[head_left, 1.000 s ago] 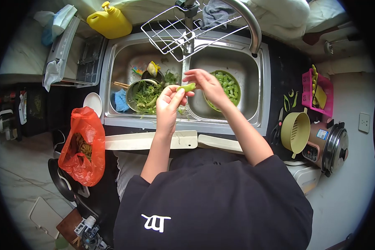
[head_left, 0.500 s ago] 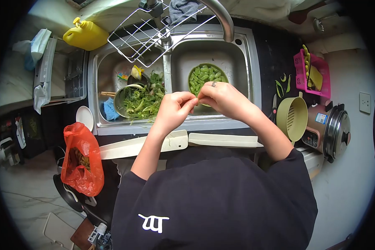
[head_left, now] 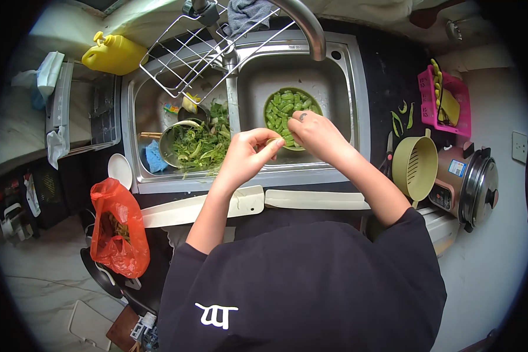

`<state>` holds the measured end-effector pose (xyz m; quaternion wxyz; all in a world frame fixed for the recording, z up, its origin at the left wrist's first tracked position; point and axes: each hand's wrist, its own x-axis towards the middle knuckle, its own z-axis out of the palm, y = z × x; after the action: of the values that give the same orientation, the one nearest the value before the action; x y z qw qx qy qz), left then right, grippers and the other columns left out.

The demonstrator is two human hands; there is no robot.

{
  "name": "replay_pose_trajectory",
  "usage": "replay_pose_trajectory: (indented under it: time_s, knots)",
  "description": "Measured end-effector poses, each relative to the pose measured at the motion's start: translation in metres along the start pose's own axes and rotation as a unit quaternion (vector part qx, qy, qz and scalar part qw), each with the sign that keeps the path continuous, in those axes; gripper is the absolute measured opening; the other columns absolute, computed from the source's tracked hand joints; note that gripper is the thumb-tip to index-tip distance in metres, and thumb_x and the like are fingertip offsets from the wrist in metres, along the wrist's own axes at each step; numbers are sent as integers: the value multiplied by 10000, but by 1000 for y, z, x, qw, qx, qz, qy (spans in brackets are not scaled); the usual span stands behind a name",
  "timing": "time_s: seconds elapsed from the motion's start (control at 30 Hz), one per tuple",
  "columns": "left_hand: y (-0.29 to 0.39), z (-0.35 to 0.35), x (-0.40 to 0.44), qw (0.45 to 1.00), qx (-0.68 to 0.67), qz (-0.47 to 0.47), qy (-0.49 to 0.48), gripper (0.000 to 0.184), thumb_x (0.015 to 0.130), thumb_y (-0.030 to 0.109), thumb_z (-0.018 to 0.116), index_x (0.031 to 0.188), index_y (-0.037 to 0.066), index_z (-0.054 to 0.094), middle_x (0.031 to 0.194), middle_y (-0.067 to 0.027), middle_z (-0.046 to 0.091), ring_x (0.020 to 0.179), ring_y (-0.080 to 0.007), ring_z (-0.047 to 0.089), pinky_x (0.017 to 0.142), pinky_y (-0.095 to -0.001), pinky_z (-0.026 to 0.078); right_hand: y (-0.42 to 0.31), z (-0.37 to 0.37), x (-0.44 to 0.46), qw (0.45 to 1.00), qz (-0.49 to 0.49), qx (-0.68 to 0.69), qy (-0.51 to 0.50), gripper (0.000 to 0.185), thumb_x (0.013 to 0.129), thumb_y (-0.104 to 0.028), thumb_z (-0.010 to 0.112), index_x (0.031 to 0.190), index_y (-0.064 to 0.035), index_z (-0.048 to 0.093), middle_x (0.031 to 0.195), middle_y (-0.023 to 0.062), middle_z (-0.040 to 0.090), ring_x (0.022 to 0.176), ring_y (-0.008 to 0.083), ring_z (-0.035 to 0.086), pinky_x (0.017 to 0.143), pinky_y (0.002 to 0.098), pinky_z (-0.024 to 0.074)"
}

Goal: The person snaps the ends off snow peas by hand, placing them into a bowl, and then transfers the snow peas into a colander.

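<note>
My left hand (head_left: 243, 158) is closed in a pinch above the sink's front edge; a small bit of green pod (head_left: 273, 141) shows between thumb and fingers. Just to its right, apart from it, my right hand (head_left: 321, 136) has its fingers pressed together over the near edge of a round green bowl (head_left: 287, 148). Whatever those fingers hold is hidden. Cut green pod pieces (head_left: 287, 104) fill the bowl, which sits in the right basin (head_left: 334, 79). In the left basin, leafy green scraps and pods (head_left: 202, 144) lie heaped in and around a pot (head_left: 168, 146).
A wire rack (head_left: 185, 56) and faucet (head_left: 311, 29) overhang the sink. Left stand a red bag (head_left: 120, 249), white dish (head_left: 120, 170) and yellow jug (head_left: 116, 56). Right are loose pods (head_left: 410, 116), a green strainer (head_left: 415, 167), pink basket (head_left: 460, 120) and cooker (head_left: 478, 188).
The view has shifted. The long green pod held between both hands a second ago is mostly out of sight. My right hand has moved away from my left, over the bowl.
</note>
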<state>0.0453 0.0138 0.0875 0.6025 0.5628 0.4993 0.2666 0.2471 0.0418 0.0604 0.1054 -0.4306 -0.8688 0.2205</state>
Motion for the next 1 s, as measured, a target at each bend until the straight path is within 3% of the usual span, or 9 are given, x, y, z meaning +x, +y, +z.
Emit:
replay_pose_trajectory:
  time_s: [0.07,0.2,0.27,0.37,0.47,0.73,0.8,0.83,1.0]
  knots:
    - [1,-1,3,1000,-21,1,1,153,880,116,647,952,-17,665,740,-9,640,663,-64,579,604,-218,444,29,34,0,998,40,-34,-22,77,747,-52,599,796,1,574,852,136,588,857,303,616,744,406,521]
    - [-20,-1,12,997,-75,-2,2,153,886,102,644,981,-17,625,782,-14,639,696,-65,578,642,-206,441,52,53,-7,995,67,-47,57,141,766,-46,623,891,21,627,957,151,623,942,309,611,771,388,521]
    - [-29,-2,15,988,-148,-35,-12,129,893,93,638,967,-2,591,793,-14,627,719,-66,577,666,-201,440,30,25,-8,974,74,190,104,245,823,-107,658,1056,-31,649,1056,135,645,940,286,631,803,351,504]
    - [-27,1,19,973,-223,-47,-35,113,896,102,642,921,16,575,763,-11,610,704,-68,574,657,-201,441,2,-11,-10,930,70,346,102,179,842,-112,667,1000,-28,667,966,114,668,862,244,649,771,321,504]
    - [-19,3,18,960,-264,-66,-66,124,887,109,656,914,18,576,752,-10,602,697,-72,572,651,-200,439,-11,-21,-10,919,36,381,97,131,827,-100,681,935,-28,663,851,90,643,787,209,631,700,312,497]
    - [-16,-9,-2,918,-370,-61,-129,157,857,140,683,859,25,577,673,-17,569,601,-93,511,591,-234,402,-36,-33,3,946,-36,313,75,88,822,-51,649,821,-20,567,790,91,579,742,261,581,660,346,467]
    - [-23,-13,-8,886,-421,-27,-193,194,831,164,710,815,27,573,611,-22,541,556,-105,483,574,-258,375,-47,-36,12,951,-107,273,98,108,806,-37,641,822,-30,534,787,87,556,753,279,566,668,360,457]
    - [-24,-17,-13,848,-471,-29,-240,165,821,106,713,856,-6,598,704,-33,596,607,-83,551,590,-218,442,-51,-37,18,957,-130,233,114,119,792,-31,640,820,-33,524,796,91,553,760,294,561,674,369,455]
    - [-18,-27,-42,864,-411,-69,-281,153,790,49,723,858,-12,600,699,-66,632,589,-110,601,543,-236,471,-89,-52,56,938,-165,239,187,143,774,-37,666,823,-46,532,780,80,561,743,292,565,674,374,465]
